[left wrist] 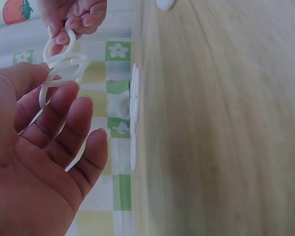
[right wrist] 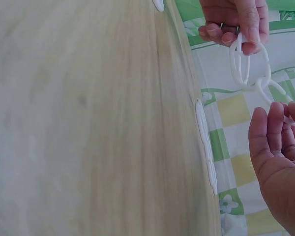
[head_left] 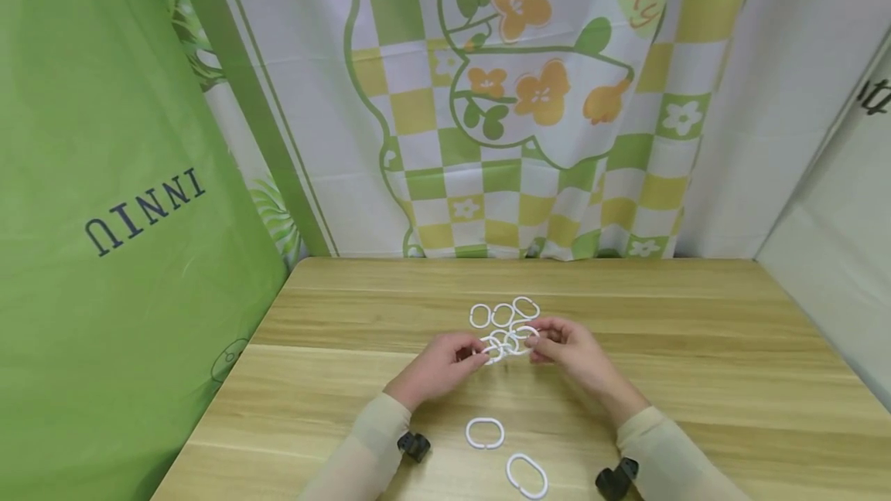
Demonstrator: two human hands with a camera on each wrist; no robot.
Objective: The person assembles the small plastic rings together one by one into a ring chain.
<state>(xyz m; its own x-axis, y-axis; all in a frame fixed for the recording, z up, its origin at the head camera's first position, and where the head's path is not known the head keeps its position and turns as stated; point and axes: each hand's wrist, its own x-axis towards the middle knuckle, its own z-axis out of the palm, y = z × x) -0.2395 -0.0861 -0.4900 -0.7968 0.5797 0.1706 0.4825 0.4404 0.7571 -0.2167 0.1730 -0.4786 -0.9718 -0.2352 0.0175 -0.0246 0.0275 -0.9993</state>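
My left hand point(head_left: 445, 362) pinches a white oval ring point(left wrist: 43, 96) between thumb and forefinger, its other fingers loosely bent. Facing it, my right hand point(head_left: 574, 350) pinches another white ring point(right wrist: 260, 91) between thumb and fingertips. The two rings hook through each other in a short chain, and a further ring point(right wrist: 232, 66) hangs at the left hand's end. In both wrist views this chain is held up above the table. Just beyond the hands, several loose white rings point(head_left: 472, 315) lie flat, partly overlapped by the chain in the head view.
Nearer the table's front edge, between my forearms, lie two more separate white oval rings, one crosswise point(head_left: 485, 420) and one slanted point(head_left: 510, 472). The wooden table point(head_left: 696, 331) ends at a patterned curtain point(head_left: 431, 122) behind, with a green cloth point(head_left: 125, 315) on the left.
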